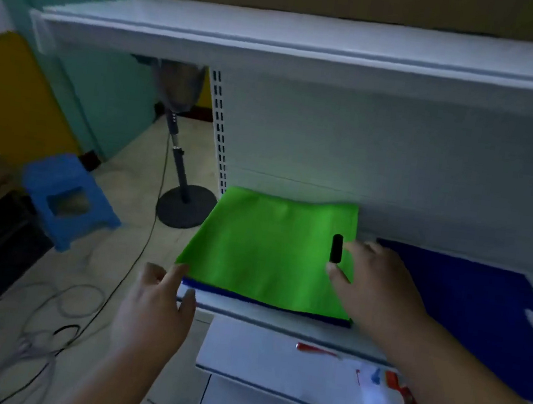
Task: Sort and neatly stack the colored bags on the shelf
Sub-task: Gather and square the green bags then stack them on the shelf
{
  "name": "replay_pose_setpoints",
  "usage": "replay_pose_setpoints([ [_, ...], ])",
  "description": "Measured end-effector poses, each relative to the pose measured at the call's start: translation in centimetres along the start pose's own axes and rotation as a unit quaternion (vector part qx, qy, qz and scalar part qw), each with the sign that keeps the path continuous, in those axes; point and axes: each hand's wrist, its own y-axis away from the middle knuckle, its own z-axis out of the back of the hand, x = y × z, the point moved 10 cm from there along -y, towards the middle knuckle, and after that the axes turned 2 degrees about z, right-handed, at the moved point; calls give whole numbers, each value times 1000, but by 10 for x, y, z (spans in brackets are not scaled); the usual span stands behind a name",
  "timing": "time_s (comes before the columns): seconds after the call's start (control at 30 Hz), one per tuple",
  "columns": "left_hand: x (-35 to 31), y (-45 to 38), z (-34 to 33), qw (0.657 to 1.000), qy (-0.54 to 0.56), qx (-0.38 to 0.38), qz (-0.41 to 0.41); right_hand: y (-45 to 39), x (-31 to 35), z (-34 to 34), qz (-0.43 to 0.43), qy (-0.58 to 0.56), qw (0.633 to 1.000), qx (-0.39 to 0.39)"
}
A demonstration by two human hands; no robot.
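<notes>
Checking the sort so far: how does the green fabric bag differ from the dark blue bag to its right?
The green fabric bag tops a stack, with a blue layer under its front edge; the dark blue bag lies singly. The blue bag shows a cut-out handle slot; the green shows none. The right hand reaches over the green one. Both lie flat on the white shelf.

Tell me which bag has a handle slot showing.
The blue bag lying alone at right; its white slot shows. The green bag shows none.

Bare forearms, black fingertip cap (336, 248)
</notes>
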Motion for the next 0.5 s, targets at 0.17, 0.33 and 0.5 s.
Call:
replay_pose_setpoints([
  [0.17, 9, -34, -14, 996, 7, 63, -69, 34, 11, -37, -78, 78, 992, 52],
  [0.33, 9, -51, -17, 990, 68, 91, -89, 43, 21, -37, -99, 110, 988, 36],
  [0.5, 19, -62, 8, 991, 104, 25, -84, 52, 27, -31, -97, 27, 995, 8],
])
